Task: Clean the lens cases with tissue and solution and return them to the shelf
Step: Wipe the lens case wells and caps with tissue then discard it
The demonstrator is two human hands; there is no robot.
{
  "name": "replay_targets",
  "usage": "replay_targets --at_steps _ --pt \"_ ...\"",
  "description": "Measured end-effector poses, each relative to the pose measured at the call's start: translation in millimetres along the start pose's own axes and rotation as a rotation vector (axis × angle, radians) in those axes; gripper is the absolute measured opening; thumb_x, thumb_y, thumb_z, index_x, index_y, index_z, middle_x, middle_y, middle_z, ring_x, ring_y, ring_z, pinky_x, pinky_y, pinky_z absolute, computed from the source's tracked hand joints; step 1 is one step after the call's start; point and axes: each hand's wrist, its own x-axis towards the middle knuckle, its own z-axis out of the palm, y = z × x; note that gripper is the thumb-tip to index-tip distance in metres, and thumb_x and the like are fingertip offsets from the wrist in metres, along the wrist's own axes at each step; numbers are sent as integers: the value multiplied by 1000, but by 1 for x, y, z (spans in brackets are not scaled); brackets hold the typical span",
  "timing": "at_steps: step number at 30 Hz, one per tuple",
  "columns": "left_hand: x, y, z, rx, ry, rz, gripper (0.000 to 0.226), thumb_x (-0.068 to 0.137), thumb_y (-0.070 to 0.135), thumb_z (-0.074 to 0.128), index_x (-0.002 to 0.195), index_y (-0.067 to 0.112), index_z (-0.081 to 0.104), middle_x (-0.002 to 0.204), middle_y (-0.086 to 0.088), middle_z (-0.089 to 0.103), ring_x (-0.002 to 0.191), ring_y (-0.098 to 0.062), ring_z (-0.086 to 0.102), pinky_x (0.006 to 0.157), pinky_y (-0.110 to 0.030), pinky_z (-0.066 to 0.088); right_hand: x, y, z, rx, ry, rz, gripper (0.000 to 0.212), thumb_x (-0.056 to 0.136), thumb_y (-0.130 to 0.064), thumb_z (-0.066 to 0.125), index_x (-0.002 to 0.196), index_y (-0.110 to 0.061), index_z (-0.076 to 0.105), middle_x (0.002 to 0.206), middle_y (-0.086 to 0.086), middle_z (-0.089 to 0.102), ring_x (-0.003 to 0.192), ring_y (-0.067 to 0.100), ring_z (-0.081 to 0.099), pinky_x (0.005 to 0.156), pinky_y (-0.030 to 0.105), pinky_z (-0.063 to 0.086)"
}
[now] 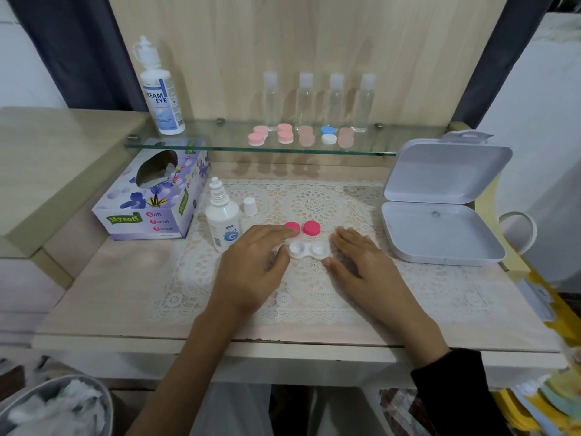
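At the table's middle, the open white lens case (309, 249) lies between the relaxed left hand (254, 265) and the flat right hand (361, 262), neither gripping anything. The left fingers half-hide one of the pink caps (312, 228). The solution bottle (222, 217) and tissue box (151, 199) stand back-left.

Caps (312, 228): just behind lens case (309, 249)
Bottle (222, 221): left of it
Box (440, 237): right of it
Shelf (220, 140): behind it
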Motion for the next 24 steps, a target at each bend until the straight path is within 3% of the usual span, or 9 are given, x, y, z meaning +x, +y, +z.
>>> replay_targets --at_steps 5,10,14,18,20,22,24 --pt "-1 8 -16 -138 -5 206 27 86 0 60 110 11 70 108 6 69 104 -9 62 87 -32 51 0 2 2 -1 8 4 83 81 -64 25 144 -14 43 154 1 34 145 13 24 117 23 10" --pt "-20 1 -57 -121 142 189 20 87 6 57 100 7 71 102 5 70 99 -5 64 88 -19 47 0 3 1 4 14 7 84 80 -65 24 145 -15 43 154 -1 34 145 11 24 115 20 10" --pt "-21 -32 -97 -8 375 3 20 89 9 52 98 11 69 97 4 69 93 2 62 84 -12 45 0 3 1 -3 16 9 74 86 -59 33 145 -16 42 154 -2 33 145 10 24 114 18 9" --pt "1 -65 -129 -122 511 -304 37 91 6 48 96 38 65 107 4 68 91 -5 65 73 -29 56 -1 1 0 -12 43 -11 57 96 -45 48 144 -16 43 154 -2 34 144 11 25 112 18 10" --pt "19 -78 -139 -53 459 -436 37 92 6 49 97 39 66 108 4 67 88 -3 65 73 -29 58 -1 0 0 -14 48 -14 54 96 -38 52 144 -16 43 154 -2 34 144 11 26 111 17 10" --pt "39 -88 -142 71 324 -535 30 93 10 51 106 32 66 109 3 66 92 -12 64 80 -38 56 -1 0 0 -16 48 -9 53 96 -37 53 144 -16 44 154 -2 34 143 12 27 110 18 11" --pt "59 -97 -144 255 159 -563 27 92 13 54 112 27 66 104 4 65 88 -15 60 82 -36 52 -1 -1 0 -10 47 -7 53 95 -37 54 143 -16 46 153 -1 36 143 13 28 110 19 14"
